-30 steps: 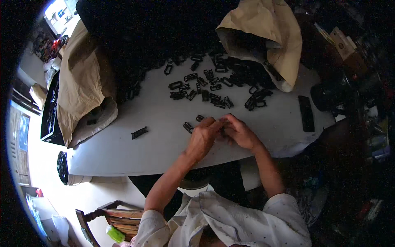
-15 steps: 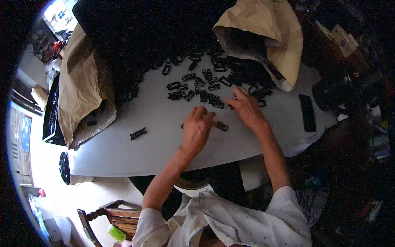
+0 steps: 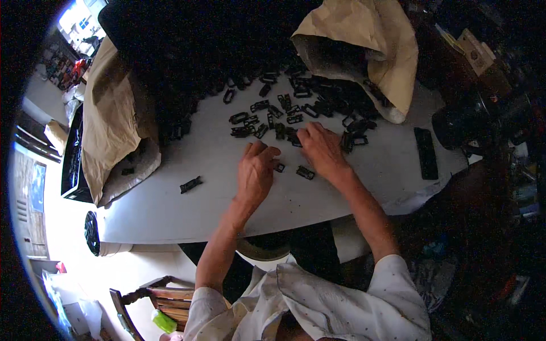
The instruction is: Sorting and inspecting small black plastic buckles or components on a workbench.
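Note:
Small black rectangular frame-like parts (image 3: 260, 105) lie scattered over the grey-white tabletop, thickening into a dark heap farther back. At the near side of the scatter, my left hand (image 3: 256, 175) has its fingers curled in; what they hold is hidden. A black part (image 3: 278, 167) shows right beside its fingertips. My right hand (image 3: 324, 149) reaches to the front of the scatter, fingers bent together over a black part (image 3: 293, 137) that they partly cover. Between the hands, nearer me, lies a single part (image 3: 305, 173). Another one (image 3: 191, 184) rests apart at the left.
A brown paper bag (image 3: 111, 125) stands at the left beside a black crate (image 3: 73, 165). A second paper bag (image 3: 392, 62) gapes open at the back right. A dark flat slab (image 3: 425, 153) lies near the right edge. A wooden chair (image 3: 170, 301) stands at lower left.
My left hand has drawn slightly left and nearer me, uncovering a part beside its fingers. My right hand has moved left, its fingers closing in from a wider spread.

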Demonstrator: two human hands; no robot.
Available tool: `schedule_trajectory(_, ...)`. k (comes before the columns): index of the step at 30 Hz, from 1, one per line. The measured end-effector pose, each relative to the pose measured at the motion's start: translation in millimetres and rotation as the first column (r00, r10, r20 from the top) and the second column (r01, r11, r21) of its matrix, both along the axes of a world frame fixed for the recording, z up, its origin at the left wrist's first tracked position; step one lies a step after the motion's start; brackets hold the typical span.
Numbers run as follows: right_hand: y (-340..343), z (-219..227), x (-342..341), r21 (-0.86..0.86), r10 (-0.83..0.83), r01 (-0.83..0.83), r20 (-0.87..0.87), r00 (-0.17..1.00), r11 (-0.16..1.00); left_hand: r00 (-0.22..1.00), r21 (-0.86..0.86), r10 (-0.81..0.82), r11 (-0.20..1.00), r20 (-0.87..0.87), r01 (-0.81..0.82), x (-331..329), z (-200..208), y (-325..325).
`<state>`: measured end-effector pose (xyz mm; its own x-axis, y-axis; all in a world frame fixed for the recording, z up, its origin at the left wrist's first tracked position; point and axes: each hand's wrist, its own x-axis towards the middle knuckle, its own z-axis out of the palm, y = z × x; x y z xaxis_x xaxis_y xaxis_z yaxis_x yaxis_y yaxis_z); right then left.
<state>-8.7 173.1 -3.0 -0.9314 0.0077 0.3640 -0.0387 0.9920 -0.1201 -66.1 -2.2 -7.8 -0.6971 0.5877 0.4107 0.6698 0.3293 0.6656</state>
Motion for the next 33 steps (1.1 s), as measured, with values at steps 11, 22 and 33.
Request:
schedule_trajectory(11, 27.6, -3.0, 0.9, -0.471, -0.037, 0.011, -0.047, 0.998, 0.882, 0.972, 0.133, -0.043, 0.991, 0.232, 0.012, -4.8, 3.3, 8.4)
schedule_trajectory(22, -8.6, -1.7, 17.0, -0.82, 0.101, -0.079, -0.025, 0.995, 0.567, 0.688, 0.6, -0.372, 0.791, 0.623, -0.116, 7.6, -5.2, 36.5)
schedule_trajectory(33, 0.5, 4.1, 12.6, -0.715, -0.057, -0.118, -0.216, 0.975, 0.689, 0.801, 0.634, -0.312, 0.766, 0.511, -0.107, 5.5, 4.9, 48.0)
